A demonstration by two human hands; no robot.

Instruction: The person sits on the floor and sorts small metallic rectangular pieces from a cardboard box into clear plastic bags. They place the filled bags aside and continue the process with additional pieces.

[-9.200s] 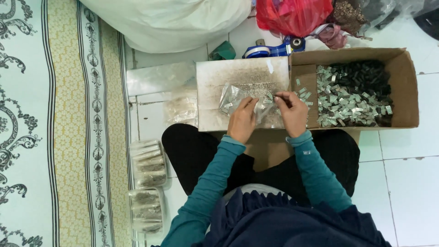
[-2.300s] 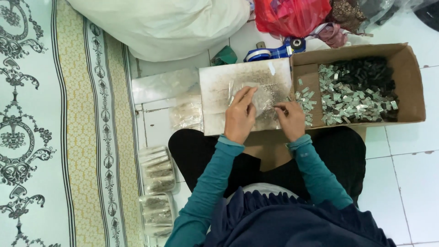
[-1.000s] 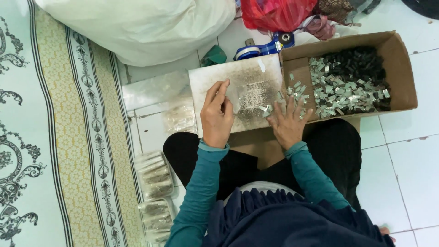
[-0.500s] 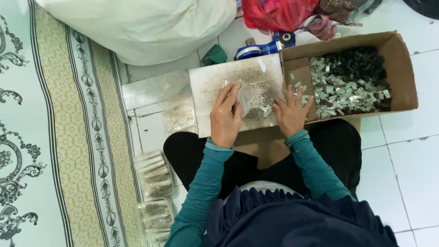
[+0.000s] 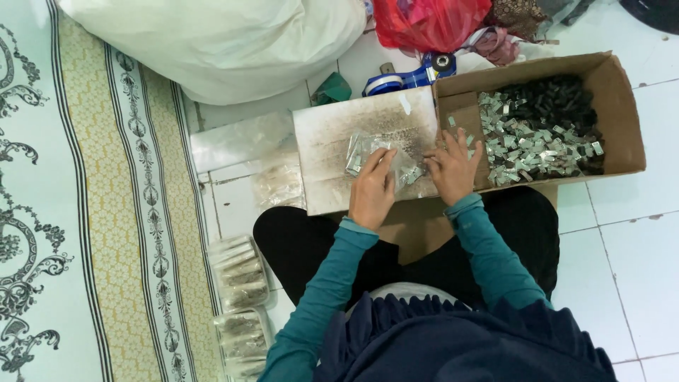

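A flat grey board [image 5: 332,152] lies across my lap with a small clear plastic bag [image 5: 368,150] of silvery metal pieces on it. My left hand [image 5: 373,187] presses on the bag, fingers closed over its lower edge. My right hand [image 5: 453,166] rests at the board's right edge with fingers spread, touching loose metal pieces [image 5: 414,172] next to the bag. Just to the right stands an open cardboard box [image 5: 622,106] filled with many small silver and dark metal pieces [image 5: 537,134].
Filled clear bags [image 5: 240,276] are stacked on the tiled floor at my left knee. Empty clear bags [image 5: 244,138] lie left of the board. A large white sack [image 5: 219,42], a red plastic bag [image 5: 428,21] and a blue tape dispenser [image 5: 407,76] sit behind. A patterned mat [image 5: 85,212] lies at left.
My left hand has slid right and down over the bag. My right hand has drawn in from the box towards the bag, onto the loose pieces.
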